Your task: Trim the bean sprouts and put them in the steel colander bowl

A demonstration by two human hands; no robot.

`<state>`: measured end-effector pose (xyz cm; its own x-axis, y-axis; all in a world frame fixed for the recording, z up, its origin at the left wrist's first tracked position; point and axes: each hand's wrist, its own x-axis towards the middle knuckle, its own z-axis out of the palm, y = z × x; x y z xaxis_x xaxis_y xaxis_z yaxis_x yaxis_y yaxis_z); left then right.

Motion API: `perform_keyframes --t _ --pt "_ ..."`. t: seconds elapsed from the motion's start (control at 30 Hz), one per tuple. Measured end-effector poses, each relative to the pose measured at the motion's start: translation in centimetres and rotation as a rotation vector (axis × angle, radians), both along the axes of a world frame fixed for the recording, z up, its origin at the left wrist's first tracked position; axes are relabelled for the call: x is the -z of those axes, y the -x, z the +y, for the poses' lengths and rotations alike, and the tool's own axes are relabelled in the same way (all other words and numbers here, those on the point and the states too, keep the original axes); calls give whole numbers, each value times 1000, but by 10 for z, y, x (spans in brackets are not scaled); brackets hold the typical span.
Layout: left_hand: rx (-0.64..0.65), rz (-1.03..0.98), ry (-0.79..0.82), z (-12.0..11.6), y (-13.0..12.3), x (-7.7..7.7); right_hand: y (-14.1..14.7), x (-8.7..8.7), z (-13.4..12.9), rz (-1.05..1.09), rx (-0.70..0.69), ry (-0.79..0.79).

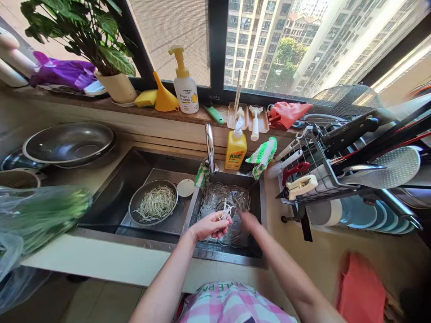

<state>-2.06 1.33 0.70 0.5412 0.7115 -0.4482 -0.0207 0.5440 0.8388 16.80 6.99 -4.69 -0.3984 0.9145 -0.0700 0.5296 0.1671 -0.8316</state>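
My left hand [211, 225] is closed on a small bunch of bean sprouts [226, 211] above the small right sink basin [262, 215]. Close beside it, my right hand [249, 220] is smeared by motion, and its fingers cannot be made out. Thin strands, like sprout roots [215, 193], lie scattered in water over the bottom of this basin. In the larger left basin, a round metal bowl [133, 213] holds a heap of bean sprouts [157, 203].
The faucet [210, 146] rises behind the small basin, next to a yellow AXE bottle [236, 150]. A dish rack [323, 157] with utensils and plates stands right. Bagged green vegetables [50, 215] and a wok [69, 143] are left. A pump bottle [186, 92] stands on the sill.
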Motion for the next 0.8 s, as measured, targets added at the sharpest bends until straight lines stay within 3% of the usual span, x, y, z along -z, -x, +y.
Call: perform_keyframes --t 0.1,0.2,0.33,0.47,0.63,0.8 --pt "-33 55 -21 0 -1 4 5 9 -14 -50 70 -71" --pt "-46 145 -89 2 -4 9 11 -9 -18 46 187 -184" --pt "-39 283 -254 4 -11 15 16 -44 -21 126 29 -237" --pt "-30 409 -332 3 -17 19 17 -55 -26 -22 -54 -274" --pt "-4 448 -329 -2 -22 25 18 -48 -21 -142 -31 -87" --pt "-19 410 -312 -5 -22 32 15 -49 -9 -153 -62 287"
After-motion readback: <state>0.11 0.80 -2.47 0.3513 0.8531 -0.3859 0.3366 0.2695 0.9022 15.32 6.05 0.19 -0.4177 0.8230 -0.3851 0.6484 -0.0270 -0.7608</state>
